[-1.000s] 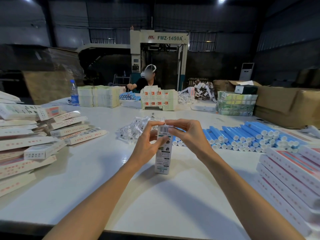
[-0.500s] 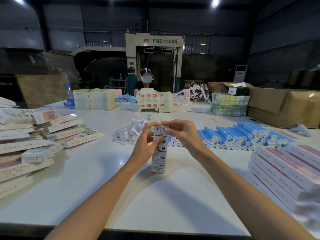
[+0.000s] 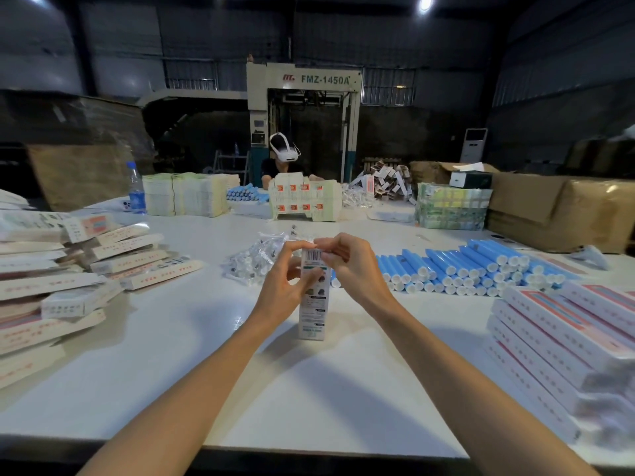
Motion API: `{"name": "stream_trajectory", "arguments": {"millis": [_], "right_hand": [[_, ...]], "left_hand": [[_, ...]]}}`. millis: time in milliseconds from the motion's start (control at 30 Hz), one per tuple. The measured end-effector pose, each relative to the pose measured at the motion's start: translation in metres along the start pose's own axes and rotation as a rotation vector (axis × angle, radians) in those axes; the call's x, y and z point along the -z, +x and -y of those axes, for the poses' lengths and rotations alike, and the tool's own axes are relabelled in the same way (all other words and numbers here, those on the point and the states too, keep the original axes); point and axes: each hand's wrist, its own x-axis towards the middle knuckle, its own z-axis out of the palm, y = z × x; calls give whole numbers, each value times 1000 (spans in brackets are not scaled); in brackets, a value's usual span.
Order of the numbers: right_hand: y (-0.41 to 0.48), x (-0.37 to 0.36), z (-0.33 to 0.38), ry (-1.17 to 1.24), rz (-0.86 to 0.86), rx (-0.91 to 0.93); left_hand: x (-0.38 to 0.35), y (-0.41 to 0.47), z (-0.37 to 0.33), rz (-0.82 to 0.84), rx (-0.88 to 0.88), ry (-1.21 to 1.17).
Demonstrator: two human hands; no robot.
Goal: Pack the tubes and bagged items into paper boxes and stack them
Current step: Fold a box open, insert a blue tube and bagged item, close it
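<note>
The paper box [image 3: 312,314] remains upright on the counter [image 3: 206,372] at frame centre, position unchanged. The left hand [image 3: 280,286] grips its upper part, fingers curled. The right hand [image 3: 354,269] pinches the top flap.

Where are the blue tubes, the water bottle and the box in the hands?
blue tubes [image 3: 474,261], head view, middle of the pile.
water bottle [image 3: 136,201], head view, its blue label.
paper box [image 3: 312,314], head view, lower front face.

1. The hall is dim; one ceiling lamp [image 3: 425,2] glares at top right.
2. The white table [image 3: 165,355] is bright, with soft shadows and a small glare spot.
3. Wide-angle bending warps the edges; the box stack [image 3: 601,417] at lower right is smeared.
</note>
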Motion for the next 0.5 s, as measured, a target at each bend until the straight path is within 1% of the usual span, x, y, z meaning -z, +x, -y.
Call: {"name": "stream_trajectory", "arguments": {"millis": [100,200,267,333,367,433,500], "right_hand": [[-9,9,-2,169,29,-31],[-30,19,-9,365,58,-185],[-45,27,-16,377,136,-267],[-60,36,-21,404,236,-293],[-67,40,-21,464,259,-292],[-79,49,-18,564,230,-295],[-87,59,-13,538,160,-297]], "left_hand": [[-2,-1,-6,14,27,-28],[-8,1,-20,43,73,-143],[-15,2,-31,47,104,-290],[-24,2,-39,54,111,-378],[-30,1,-42,75,113,-398],[-44,-3,-44,124,133,-441],[-58,-8,-44,134,148,-444]]}}
